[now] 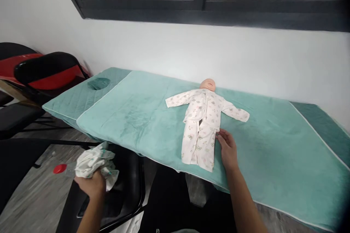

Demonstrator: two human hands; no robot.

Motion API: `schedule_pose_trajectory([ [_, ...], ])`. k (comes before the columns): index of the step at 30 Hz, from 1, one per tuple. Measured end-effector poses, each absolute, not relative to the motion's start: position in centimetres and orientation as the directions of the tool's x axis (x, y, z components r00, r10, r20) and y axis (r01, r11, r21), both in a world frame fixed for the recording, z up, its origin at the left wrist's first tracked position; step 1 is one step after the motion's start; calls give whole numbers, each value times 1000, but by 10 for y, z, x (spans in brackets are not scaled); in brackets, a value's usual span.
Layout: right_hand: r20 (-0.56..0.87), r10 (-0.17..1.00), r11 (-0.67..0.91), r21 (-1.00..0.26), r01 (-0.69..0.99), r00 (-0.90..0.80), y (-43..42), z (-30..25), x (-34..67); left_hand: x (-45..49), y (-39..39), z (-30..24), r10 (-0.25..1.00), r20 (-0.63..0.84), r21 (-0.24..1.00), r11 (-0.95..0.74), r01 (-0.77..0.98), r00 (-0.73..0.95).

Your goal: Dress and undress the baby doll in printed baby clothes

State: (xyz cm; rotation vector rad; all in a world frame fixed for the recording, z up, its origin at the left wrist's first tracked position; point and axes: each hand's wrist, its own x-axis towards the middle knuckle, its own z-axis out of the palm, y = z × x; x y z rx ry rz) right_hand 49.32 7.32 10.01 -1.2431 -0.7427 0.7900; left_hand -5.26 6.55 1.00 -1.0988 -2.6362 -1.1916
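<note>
A baby doll (pixel 203 116) in a white patterned sleepsuit lies on its back on a teal padded table (pixel 136 116), arms spread, head toward the wall. My right hand (pixel 226 149) rests flat and open on the table cover, fingers touching the suit's right leg. My left hand (pixel 93 184) is off the table's near edge, low at the left, closed on a crumpled white patterned cloth (pixel 94 162). It hangs over a black chair seat (pixel 123 189).
A red bottle cap (pixel 59 169) with a clear bottle shows just behind the cloth. Black and red chairs (pixel 41 69) stand at the far left. The table has a face hole (pixel 98 83) at its left end. A white wall and dark window frame run behind.
</note>
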Motion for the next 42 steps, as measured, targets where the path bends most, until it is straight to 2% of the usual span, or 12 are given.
schedule_pose_trajectory([
  [4, 53, 837, 145, -981, -128, 545, 75, 97, 492, -35, 36, -43, 652, 147, 656, 499, 566, -744],
  [8, 75, 828, 140, -987, -75, 556, 76, 103, 495, -23, 16, -69, 862, 146, 547, 339, 766, -486],
  [12, 334, 624, 210, -942, 261, 706, 47, 121, 468, -30, 13, -78, 924, 160, 434, 251, 865, -348],
  [14, 475, 573, 279, -879, 386, 668, 22, 128, 422, -36, 12, -84, 929, 174, 418, 232, 878, -328],
  [15, 503, 680, 327, -860, 392, 534, 11, 127, 391, -38, 11, -87, 930, 179, 419, 222, 880, -320],
  [17, 443, 894, 440, -844, 306, -62, -2, 118, 317, -43, 6, -92, 934, 184, 425, 204, 882, -305],
  [19, 300, 826, 445, -866, 226, -478, 3, 94, 242, -44, 0, -93, 942, 187, 426, 179, 887, -280],
  [22, 65, 747, 430, -806, 406, -662, 38, 41, 154, -41, -16, -84, 955, 159, 369, 176, 912, -249],
  [25, -18, 659, 510, -725, 463, -752, 73, -5, 102, -30, -33, -66, 874, 187, 277, 391, 878, -448],
  [30, -134, 700, 453, -676, 581, -702, 88, -35, 70, -23, -40, -56, 591, 199, 307, 720, 622, -782],
  [37, -181, 874, 187, -731, 656, -451, 96, -46, 83, -50, -49, -70, 784, 212, 264, 529, 807, -583],
  [42, -27, 967, 115, -842, 528, -254, 106, -31, 94, -61, -47, -68, 807, 188, 250, 512, 822, -559],
])
